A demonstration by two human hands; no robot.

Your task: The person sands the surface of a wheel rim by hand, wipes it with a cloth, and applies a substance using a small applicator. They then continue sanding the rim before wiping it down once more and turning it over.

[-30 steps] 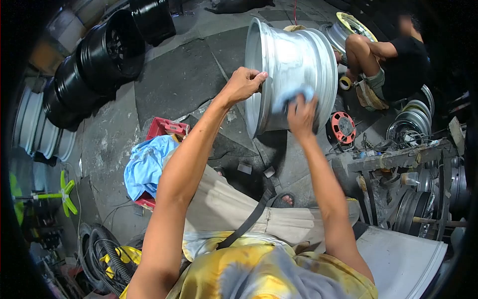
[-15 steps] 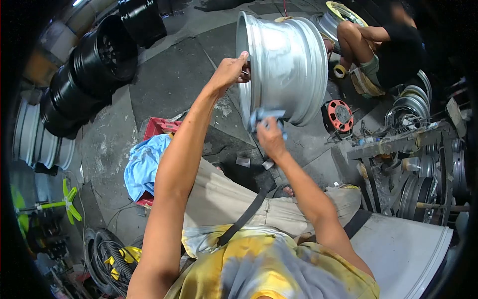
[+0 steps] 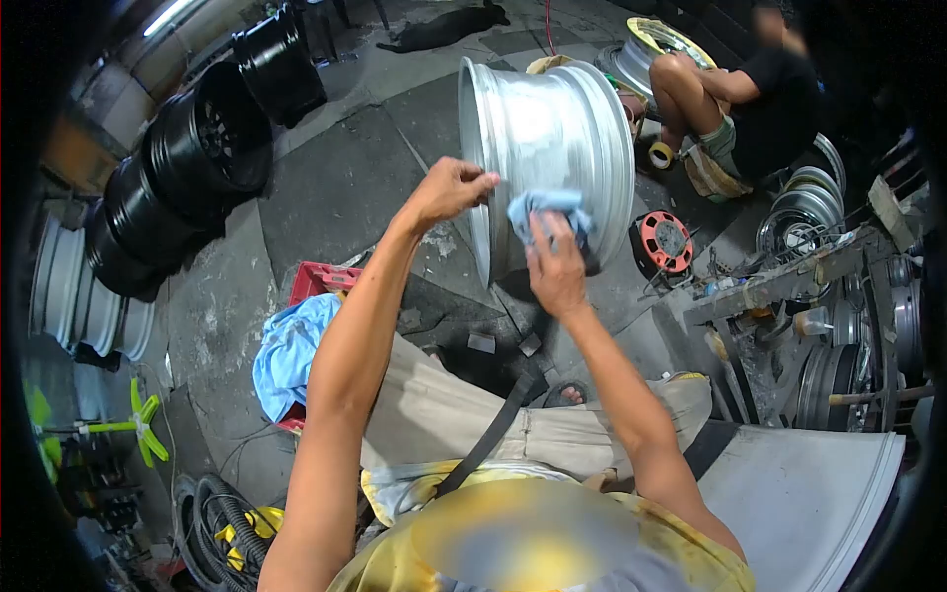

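A large silver wheel rim (image 3: 543, 128) is in front of me, its barrel facing me. At the near left edge of the rim is my left hand (image 3: 452, 192), thumb and fingers closed on the lip. My right hand (image 3: 558, 264) presses a light blue cloth (image 3: 548, 207) against the lower part of the barrel, and its fingers are on the cloth. The palm side of the right hand is hidden. Another blue cloth (image 3: 292, 347) hangs over a red crate (image 3: 314, 281) by my left forearm.
Black rims (image 3: 219, 128) line the left side, with silver rims (image 3: 89, 281) below. A co-worker (image 3: 779, 109) sits at the upper right. A red cable reel (image 3: 665, 244) lies right of the rim. A metal rack (image 3: 779, 281) stands at the right, and a green fan (image 3: 140, 407) at the left.
My right hand and the cloth have moved right and slightly up along the barrel. My left hand sits lower on the rim edge. The view has tilted slightly.
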